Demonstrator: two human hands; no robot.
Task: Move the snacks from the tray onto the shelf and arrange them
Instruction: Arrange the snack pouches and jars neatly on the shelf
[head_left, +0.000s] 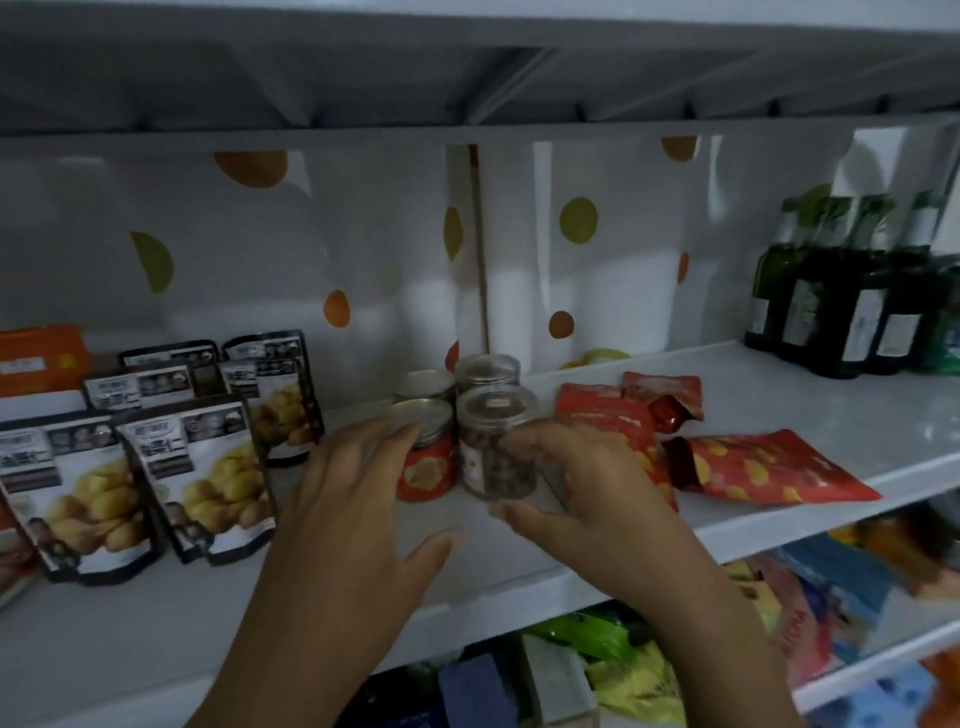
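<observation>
On the white shelf (779, 452) stand several small snack containers in a cluster. My right hand (587, 499) grips a clear jar of dark snacks (496, 447) at the front right of the cluster, fingers and thumb curled round its side. My left hand (353, 499) reaches in with straight fingers that touch a red can with a metal lid (428, 457) just left of the jar. Two more containers (485, 370) stand behind them. The tray is out of view.
Several dark standing pouches with yellow pictures (197, 467) fill the shelf's left. Red flat snack bags (763, 467) lie to the right of the jars. Green bottles (852, 291) stand at the far right. Colourful packets (779, 613) crowd the shelf below. Another shelf hangs close above.
</observation>
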